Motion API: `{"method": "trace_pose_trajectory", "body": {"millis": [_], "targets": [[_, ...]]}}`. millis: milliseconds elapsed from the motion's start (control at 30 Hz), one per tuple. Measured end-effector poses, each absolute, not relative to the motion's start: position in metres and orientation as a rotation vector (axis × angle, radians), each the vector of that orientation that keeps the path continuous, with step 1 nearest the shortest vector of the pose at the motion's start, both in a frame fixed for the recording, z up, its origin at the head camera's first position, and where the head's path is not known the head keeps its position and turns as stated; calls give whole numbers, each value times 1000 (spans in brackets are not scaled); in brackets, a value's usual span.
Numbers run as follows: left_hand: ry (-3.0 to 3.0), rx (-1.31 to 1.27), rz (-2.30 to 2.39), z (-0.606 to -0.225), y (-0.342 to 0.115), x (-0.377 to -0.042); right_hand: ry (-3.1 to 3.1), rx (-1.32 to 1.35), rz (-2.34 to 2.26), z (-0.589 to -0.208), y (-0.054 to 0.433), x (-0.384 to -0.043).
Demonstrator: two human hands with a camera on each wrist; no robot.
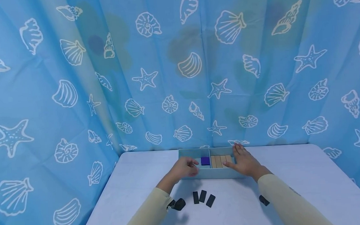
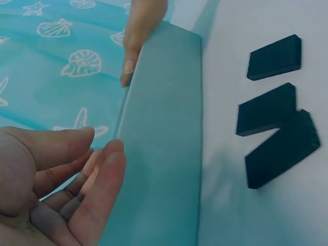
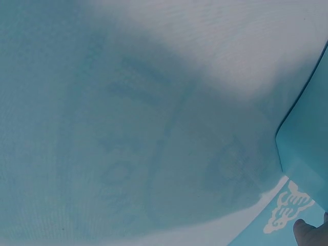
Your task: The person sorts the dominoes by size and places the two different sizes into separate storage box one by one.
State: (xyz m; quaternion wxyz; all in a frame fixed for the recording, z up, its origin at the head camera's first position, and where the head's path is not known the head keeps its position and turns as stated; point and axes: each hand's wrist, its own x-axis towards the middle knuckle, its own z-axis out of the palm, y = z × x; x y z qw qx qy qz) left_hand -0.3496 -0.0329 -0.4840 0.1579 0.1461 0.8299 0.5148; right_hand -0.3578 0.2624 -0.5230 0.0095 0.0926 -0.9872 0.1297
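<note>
A light blue-green box (image 1: pixel 213 174) with a divider stands near the table's back edge. Several pale wooden blocks (image 1: pixel 218 161) lie side by side in its right compartment, and a purple block (image 1: pixel 205 160) is in the left one. My left hand (image 1: pixel 184 167) hovers at the front left rim, fingers loosely bent; in the left wrist view nothing sits between the thumb (image 2: pixel 61 147) and fingers. At the box's right end rests my right hand (image 1: pixel 246 161), its fingers straight along that side and its thumb over the wooden blocks.
Three black blocks (image 1: pixel 202 196) lie on the white table (image 1: pixel 134 182) in front of the box. Behind the table hangs a blue curtain (image 1: pixel 178 85) with white shells and starfish. In the right wrist view, the box's wall (image 3: pixel 307 133) shows at the right.
</note>
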Motion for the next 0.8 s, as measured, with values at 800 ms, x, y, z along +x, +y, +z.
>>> {"method": "trace_pose_trajectory", "body": {"millis": [800], "targets": [[2322, 293, 1528, -513, -53, -315, -3127, 298, 425, -517, 265, -359]]}}
